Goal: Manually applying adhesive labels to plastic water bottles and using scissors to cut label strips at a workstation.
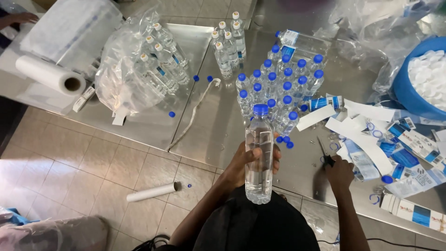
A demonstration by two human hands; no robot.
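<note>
A clear bottle (259, 155) with a blue cap stands upright in the left hand (246, 162), fingers wrapped around it, above the edge of the shiny surface (218, 125). The right hand (339, 173) grips small scissors (324, 151) beside peeled labels (367, 139). More blue-capped bottles (278, 88) stand behind.

A clear plastic bottle (259, 155) carries a blue screw cap (260, 109). The grey steel table (218, 125) holds blue-and-white paper labels (409, 148). Far right, a blue round tub (409, 88) holds white caps (429, 74).

Bright, even overhead light glares off the steel table (209, 135) (sharp centre, wide-angle bending at edges).
</note>
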